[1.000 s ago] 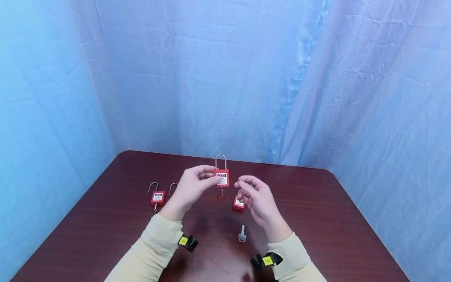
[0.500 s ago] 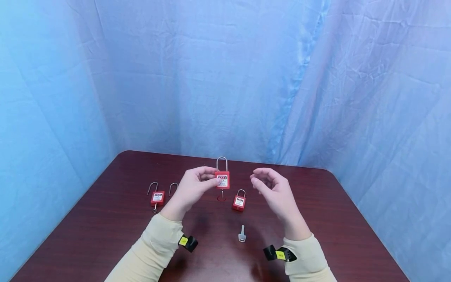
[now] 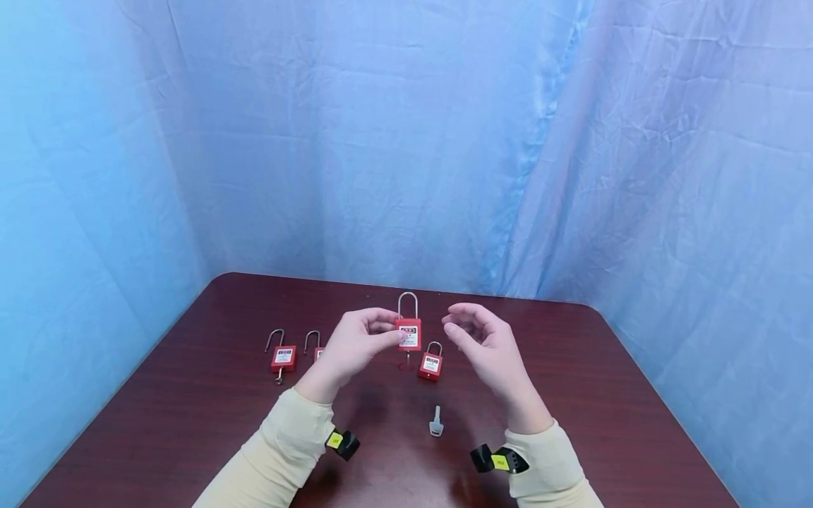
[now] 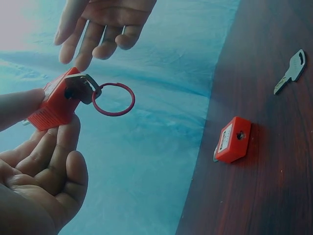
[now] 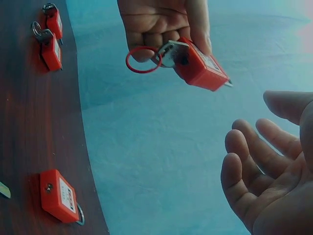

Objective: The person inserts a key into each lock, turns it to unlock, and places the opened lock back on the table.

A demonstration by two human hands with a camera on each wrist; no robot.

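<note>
My left hand (image 3: 389,330) pinches the body of a red padlock (image 3: 408,334) and holds it upright above the dark wooden table (image 3: 603,423), its long steel shackle (image 3: 407,304) pointing up. A key sits in the padlock's underside, and a red ring (image 4: 113,99) hangs from the key. My right hand (image 3: 454,323) hovers just right of the padlock, apart from it, with its fingers loosely curled and nothing in them. In the right wrist view the held padlock (image 5: 200,63) is above my right hand's fingers (image 5: 254,161).
A small red padlock (image 3: 430,364) lies on the table below the hands, and a loose silver key (image 3: 435,421) lies nearer me. Two more red padlocks (image 3: 283,356) (image 3: 315,351) lie to the left. Blue cloth (image 3: 406,141) hangs behind and beside the table.
My right hand left the spot under the padlock and rose to its right, uncovering the small padlock. My left hand carried the held padlock slightly right and lower.
</note>
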